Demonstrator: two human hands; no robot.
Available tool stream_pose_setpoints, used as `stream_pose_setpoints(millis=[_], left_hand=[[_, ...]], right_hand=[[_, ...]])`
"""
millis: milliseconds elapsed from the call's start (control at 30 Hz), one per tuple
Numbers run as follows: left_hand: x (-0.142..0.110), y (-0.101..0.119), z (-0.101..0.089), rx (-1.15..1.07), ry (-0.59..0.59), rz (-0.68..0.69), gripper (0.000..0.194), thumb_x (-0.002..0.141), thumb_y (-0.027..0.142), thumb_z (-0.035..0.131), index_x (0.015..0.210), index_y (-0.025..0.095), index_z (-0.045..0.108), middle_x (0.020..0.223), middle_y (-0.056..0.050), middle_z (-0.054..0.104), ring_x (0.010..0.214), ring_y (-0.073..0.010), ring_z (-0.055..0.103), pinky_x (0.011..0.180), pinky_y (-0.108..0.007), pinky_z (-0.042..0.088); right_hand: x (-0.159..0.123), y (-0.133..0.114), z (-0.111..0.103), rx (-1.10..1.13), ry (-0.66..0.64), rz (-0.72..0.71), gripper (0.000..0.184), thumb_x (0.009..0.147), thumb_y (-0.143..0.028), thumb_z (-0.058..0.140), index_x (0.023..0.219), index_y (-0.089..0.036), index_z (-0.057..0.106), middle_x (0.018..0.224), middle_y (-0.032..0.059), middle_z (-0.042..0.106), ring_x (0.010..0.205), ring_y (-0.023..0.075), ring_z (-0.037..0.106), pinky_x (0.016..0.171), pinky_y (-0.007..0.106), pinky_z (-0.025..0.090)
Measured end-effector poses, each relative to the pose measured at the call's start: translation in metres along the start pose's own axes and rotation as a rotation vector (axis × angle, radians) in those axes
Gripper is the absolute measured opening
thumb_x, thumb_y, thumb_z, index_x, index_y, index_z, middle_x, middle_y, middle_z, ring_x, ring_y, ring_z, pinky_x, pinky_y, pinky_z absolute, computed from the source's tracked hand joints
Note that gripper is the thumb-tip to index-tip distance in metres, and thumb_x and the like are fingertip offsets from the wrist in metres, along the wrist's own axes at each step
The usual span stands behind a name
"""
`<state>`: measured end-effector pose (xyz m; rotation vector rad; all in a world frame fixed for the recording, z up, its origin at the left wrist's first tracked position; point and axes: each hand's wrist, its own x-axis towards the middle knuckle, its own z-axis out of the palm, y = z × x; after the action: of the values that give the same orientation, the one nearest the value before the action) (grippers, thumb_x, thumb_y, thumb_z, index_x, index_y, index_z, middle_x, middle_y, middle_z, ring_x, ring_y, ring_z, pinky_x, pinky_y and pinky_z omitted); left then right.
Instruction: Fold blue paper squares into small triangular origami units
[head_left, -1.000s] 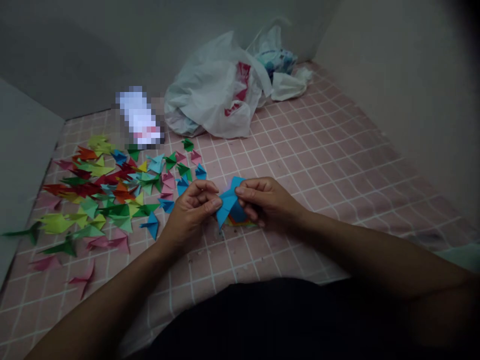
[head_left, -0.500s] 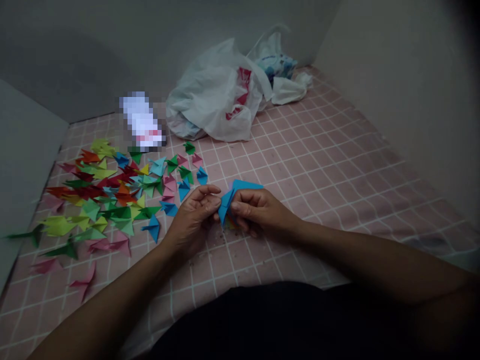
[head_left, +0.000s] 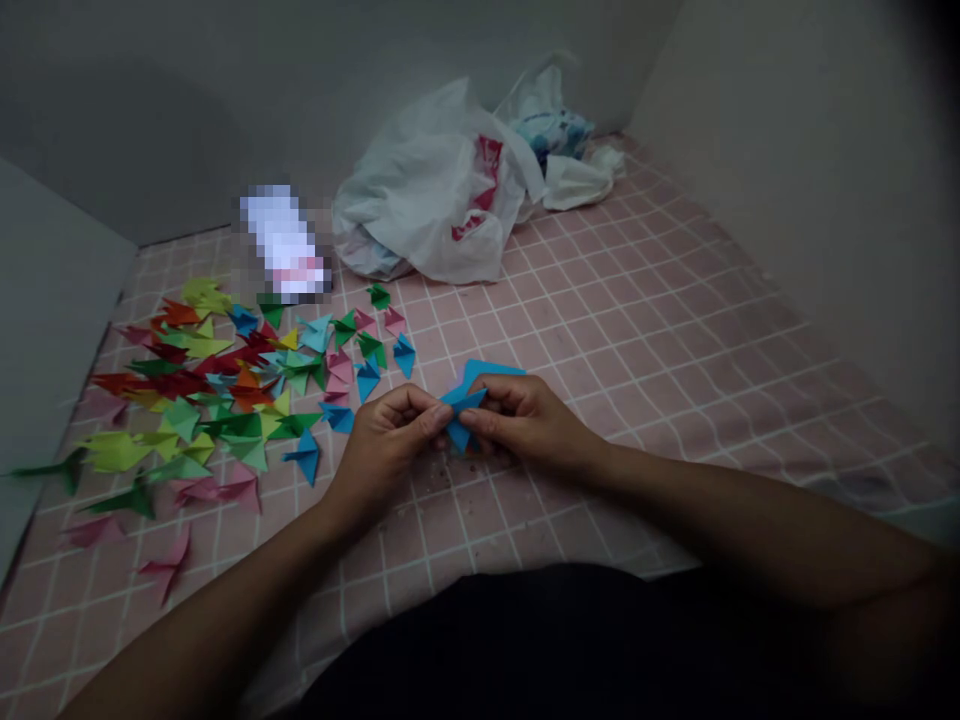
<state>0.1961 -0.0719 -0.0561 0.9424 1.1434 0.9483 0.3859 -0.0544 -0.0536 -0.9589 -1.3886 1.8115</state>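
Note:
Both my hands meet over the pink checked cloth [head_left: 645, 300] and pinch a small piece of blue folded paper [head_left: 463, 400]. My left hand [head_left: 386, 445] has its fingers curled, thumb and forefinger closed on the paper's left tip. On the other side, my right hand [head_left: 529, 420] grips the same piece, fingers wrapped over it. More blue paper [head_left: 491, 371] shows just behind my right hand, lying on the cloth. Left of my hands lies a spread of several folded paper shapes [head_left: 225, 385] in green, red, yellow, pink and blue.
A white plastic bag [head_left: 431, 200] with red print lies at the back, with a crumpled white cloth [head_left: 577, 178] beside it. A blurred white object [head_left: 283, 243] sits behind the paper shapes. Grey walls close in on the left, back and right.
My hands have come closer together and turned the blue paper from upright to lying more level between my fingertips. The view shifted slightly downward earlier.

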Motion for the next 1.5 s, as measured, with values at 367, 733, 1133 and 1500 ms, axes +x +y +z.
stream_pose_setpoints(millis=[367, 733, 1133, 1500], left_hand=[[0.002, 0.0013, 0.0067, -0.335, -0.008, -0.117, 0.036, 0.068, 0.039, 0.092, 0.068, 0.014, 0.066, 0.06, 0.002, 0.063, 0.056, -0.0074, 0.057, 0.058, -0.016, 0.047], [0.0016, -0.003, 0.0063, -0.47, -0.156, -0.221, 0.032, 0.076, 0.034, 0.088, 0.071, 0.012, 0.067, 0.065, 0.0, 0.063, 0.06, -0.0105, 0.063, 0.063, -0.02, 0.057], [0.0017, -0.0051, 0.0062, -0.475, -0.19, -0.201, 0.028, 0.08, 0.034, 0.084, 0.076, 0.012, 0.067, 0.065, 0.0, 0.062, 0.062, -0.0114, 0.062, 0.065, -0.023, 0.057], [0.0, -0.0048, 0.0066, -0.448, -0.162, -0.22, 0.032, 0.078, 0.037, 0.086, 0.076, 0.014, 0.065, 0.064, 0.001, 0.061, 0.06, -0.0118, 0.06, 0.064, -0.024, 0.054]], right_hand=[[0.0022, 0.003, 0.0004, 0.228, -0.11, 0.032, 0.033, 0.088, -0.045, 0.072, 0.08, -0.018, 0.055, 0.058, -0.0054, 0.06, 0.043, 0.0065, 0.052, 0.039, 0.016, 0.039], [0.0057, 0.0059, 0.0003, 0.305, -0.159, 0.05, 0.036, 0.082, -0.043, 0.082, 0.076, -0.017, 0.057, 0.057, -0.0052, 0.063, 0.042, 0.0053, 0.053, 0.039, 0.014, 0.043], [0.0036, 0.0041, 0.0006, 0.316, -0.176, 0.029, 0.038, 0.083, -0.045, 0.081, 0.077, -0.017, 0.056, 0.062, -0.0046, 0.065, 0.047, 0.0057, 0.055, 0.041, 0.014, 0.044], [0.0034, 0.0034, -0.0002, 0.326, -0.183, 0.045, 0.038, 0.081, -0.045, 0.082, 0.078, -0.017, 0.057, 0.068, -0.0032, 0.068, 0.049, 0.0053, 0.056, 0.043, 0.016, 0.044]])
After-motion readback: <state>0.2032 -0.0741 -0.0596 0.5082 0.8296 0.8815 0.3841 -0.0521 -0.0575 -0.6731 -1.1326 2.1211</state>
